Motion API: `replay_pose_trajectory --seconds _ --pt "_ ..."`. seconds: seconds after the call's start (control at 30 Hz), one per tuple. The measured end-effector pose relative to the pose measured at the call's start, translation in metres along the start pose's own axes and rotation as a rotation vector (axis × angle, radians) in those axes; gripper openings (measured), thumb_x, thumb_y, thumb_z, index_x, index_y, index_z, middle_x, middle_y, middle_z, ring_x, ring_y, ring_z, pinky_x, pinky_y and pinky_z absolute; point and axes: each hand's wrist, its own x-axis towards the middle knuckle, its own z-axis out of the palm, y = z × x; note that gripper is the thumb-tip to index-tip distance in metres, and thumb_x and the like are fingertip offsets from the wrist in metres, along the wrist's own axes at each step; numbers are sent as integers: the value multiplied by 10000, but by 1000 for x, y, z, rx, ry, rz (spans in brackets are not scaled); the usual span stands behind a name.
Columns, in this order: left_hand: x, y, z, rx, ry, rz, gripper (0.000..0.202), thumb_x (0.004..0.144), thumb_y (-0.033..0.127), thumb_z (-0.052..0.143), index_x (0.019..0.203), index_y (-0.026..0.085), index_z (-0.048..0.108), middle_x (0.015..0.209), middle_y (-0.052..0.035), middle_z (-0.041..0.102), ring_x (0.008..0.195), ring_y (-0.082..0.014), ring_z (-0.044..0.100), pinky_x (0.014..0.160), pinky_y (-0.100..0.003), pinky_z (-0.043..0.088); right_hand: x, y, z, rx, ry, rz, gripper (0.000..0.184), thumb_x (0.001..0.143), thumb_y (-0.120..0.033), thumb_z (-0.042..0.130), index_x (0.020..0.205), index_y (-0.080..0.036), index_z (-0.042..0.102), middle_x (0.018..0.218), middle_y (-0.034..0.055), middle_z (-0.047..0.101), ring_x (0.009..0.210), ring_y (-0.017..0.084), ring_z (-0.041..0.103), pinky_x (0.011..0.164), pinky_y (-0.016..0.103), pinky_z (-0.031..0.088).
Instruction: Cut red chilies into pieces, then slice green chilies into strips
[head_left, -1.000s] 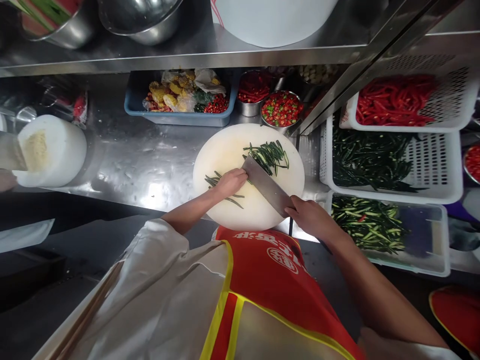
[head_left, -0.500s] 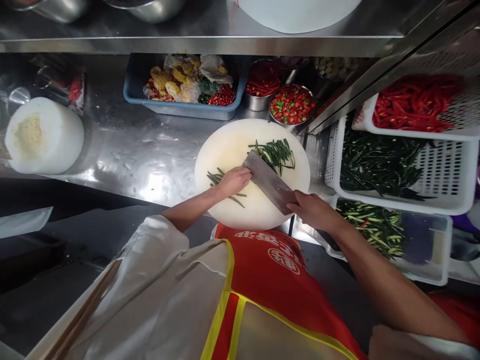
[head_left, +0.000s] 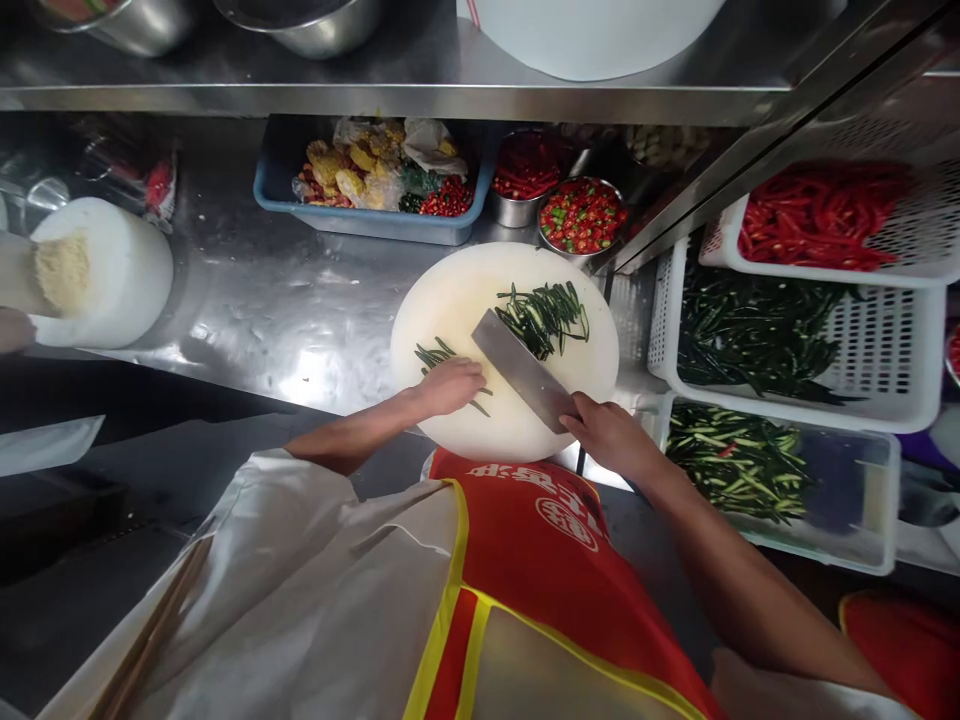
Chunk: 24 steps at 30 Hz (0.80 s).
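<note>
My right hand point(head_left: 607, 430) grips a cleaver point(head_left: 521, 370) by its handle end. The wide blade lies slantwise over the round white cutting board point(head_left: 427, 285), its far corner near the board's middle. My left hand point(head_left: 454, 386) is closed and presses down on a few long green pepper strips point(head_left: 435, 352), left of the blade; its fingertips are partly hidden. On the blade's other side lies a pile of cut green pepper strips point(head_left: 551, 312), close to the blade's upper edge.
Right of me stand white baskets of red peppers point(head_left: 825, 215) and green peppers point(head_left: 750, 330), and a clear tub of green strips point(head_left: 739, 460). Behind the board are a blue bin point(head_left: 382, 228) and chili bowls point(head_left: 583, 215). At far left, another person's hand point(head_left: 15, 330) is beside a white block point(head_left: 135, 270).
My left hand has drawn back left and down from the blade. The cleaver has shifted slightly left. Another person's hand and a blade have come in at the left edge.
</note>
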Motion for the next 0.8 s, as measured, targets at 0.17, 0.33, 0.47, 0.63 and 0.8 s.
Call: replay_pose_trajectory --seconds 0.17,0.33,0.47,0.63,0.8 --pt "32 -2 6 24 182 -94 278 974 166 375 1012 156 650 1014 -91 625 971 -213 569 896 -341 468 -2 4 4 17 8 99 235 992 -344 354 1014 -179 520 843 115 706 832 267 662 606 301 261" --pt "47 -6 16 -44 312 -23 285 1000 212 367 1012 168 648 1041 -80 652 1011 -196 593 927 -338 494 -12 4 -3 -4 9 72 236 990 -348 362 1033 -176 518 846 115 704 816 263 654 602 307 244" --pt "46 -8 17 -36 331 39 302 1002 197 362 938 173 657 1029 -78 660 977 -185 600 901 -331 503 -22 3 -12 18 -18 68 220 984 -345 380 1012 -178 521 815 99 694 765 241 643 595 300 249" --pt "50 -5 17 31 329 41 294 999 190 378 900 154 652 962 -79 658 901 -190 593 859 -329 494 -26 8 -18 50 -86 83 184 971 -337 418 982 -187 525 775 73 677 688 204 626 590 288 268" --pt "51 -3 19 50 323 22 299 997 179 370 893 150 649 954 -81 654 884 -191 586 847 -330 491 -19 10 -13 38 -119 70 209 975 -336 398 1007 -170 521 810 101 687 766 235 645 598 294 282"
